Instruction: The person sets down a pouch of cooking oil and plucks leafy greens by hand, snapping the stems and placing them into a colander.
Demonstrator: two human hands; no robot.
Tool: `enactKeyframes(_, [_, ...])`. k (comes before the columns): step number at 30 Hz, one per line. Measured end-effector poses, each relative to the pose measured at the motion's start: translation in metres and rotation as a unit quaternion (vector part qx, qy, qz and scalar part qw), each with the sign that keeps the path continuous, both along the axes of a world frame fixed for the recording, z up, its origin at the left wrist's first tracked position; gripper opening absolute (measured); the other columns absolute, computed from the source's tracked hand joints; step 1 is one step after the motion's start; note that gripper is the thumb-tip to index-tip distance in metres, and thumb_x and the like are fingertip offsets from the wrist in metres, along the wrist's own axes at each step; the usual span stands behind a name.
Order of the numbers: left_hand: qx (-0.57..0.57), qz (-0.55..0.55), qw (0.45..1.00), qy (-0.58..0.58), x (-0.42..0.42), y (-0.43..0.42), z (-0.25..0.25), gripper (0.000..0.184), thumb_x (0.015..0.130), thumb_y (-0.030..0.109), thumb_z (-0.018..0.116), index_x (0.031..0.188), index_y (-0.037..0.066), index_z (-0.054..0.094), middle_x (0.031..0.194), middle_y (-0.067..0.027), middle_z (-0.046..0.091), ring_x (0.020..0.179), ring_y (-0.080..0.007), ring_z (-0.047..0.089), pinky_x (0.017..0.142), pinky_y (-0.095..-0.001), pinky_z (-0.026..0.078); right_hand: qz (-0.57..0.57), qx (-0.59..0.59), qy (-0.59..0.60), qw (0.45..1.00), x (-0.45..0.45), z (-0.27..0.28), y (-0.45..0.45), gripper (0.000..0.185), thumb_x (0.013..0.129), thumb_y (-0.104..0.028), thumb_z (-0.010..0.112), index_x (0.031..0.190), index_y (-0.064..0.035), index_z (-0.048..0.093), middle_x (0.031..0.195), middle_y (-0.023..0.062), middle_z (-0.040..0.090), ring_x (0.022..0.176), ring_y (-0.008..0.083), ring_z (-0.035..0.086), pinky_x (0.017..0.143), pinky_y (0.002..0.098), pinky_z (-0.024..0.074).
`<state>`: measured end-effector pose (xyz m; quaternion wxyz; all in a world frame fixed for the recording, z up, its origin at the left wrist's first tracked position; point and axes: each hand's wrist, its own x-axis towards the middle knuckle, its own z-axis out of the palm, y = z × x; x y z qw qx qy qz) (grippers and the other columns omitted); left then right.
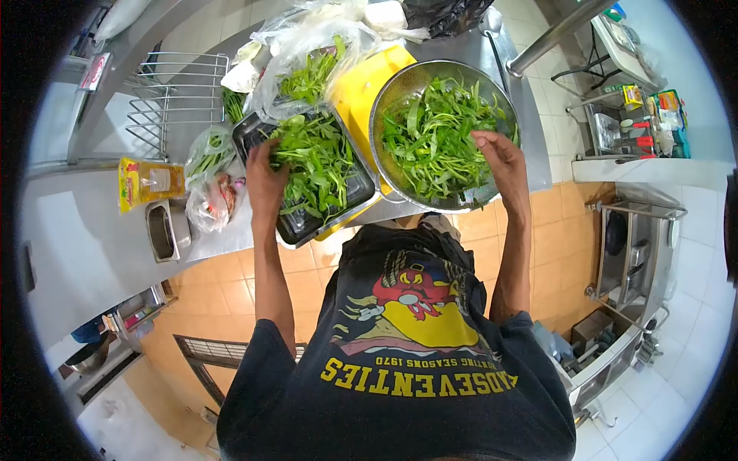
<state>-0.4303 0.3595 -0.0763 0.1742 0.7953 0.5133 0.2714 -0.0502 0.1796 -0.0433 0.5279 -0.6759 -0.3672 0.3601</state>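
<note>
We see the left hand [267,180] in leafy greens [317,157] on the black tray [297,227] (grip hidden, can't tell), right hand [505,160] over the mesh colander [399,87], fingers pinched together.

Head view: camera facing forward and steeply down, wide and round.
Lens is looking from above the shirt [415,376], taking in left hand [267,178] and right hand [501,160] at close range; worktop [537,157] is lying across the upper middle, floor [219,296] is spreading below, corners are showing dark.
</note>
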Motion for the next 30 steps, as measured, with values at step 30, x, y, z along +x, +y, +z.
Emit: enactKeyframes(30, [-0.021, -0.013, 0.996, -0.085, 0.129, -0.047, 0.025, 0.015, 0.088, 0.012, 0.069, 0.101, 0.006, 0.072, 0.092, -0.0146, 0.07, 0.082, -0.0267, 0.066, 0.077, -0.0363, 0.051, 0.069, -0.006, -0.269, 0.961, 0.03, -0.034, 0.011, 0.023, 0.085, -0.006, 0.068, 0.108, -0.0064, 0.067, 0.103, 0.0156, 0.066, 0.095, 0.0308, 0.062, 0.085, 0.0388, 0.0489])
